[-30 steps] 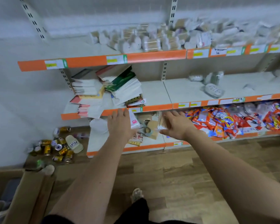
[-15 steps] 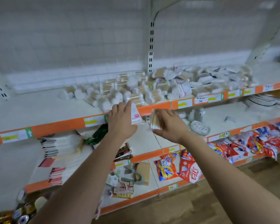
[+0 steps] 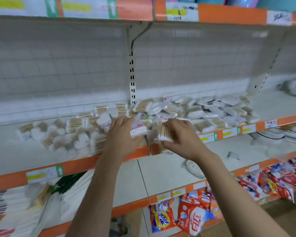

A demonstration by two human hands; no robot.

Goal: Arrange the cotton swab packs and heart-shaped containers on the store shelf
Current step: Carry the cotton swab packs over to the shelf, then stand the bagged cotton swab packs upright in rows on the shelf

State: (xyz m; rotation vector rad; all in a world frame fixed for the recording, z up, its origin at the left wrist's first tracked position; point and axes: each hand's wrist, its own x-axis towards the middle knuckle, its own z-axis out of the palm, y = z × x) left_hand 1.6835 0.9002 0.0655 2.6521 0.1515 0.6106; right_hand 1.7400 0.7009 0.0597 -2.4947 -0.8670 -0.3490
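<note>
Left hand (image 3: 120, 134) holding a white swab pack (image 3: 138, 130) in its grip, at the front edge of the shelf (image 3: 79, 164). Right hand (image 3: 179, 137) holding a second pack (image 3: 163, 132), sticks showing, just beside the first. Loose packs (image 3: 195, 110) piled behind on the right; heart-shaped containers (image 3: 58, 134) scattered on the left.

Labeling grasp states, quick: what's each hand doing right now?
Left hand: closed, gripping a flat cotton swab pack.
Right hand: closed, gripping a pack of wooden-stick swabs.
</note>
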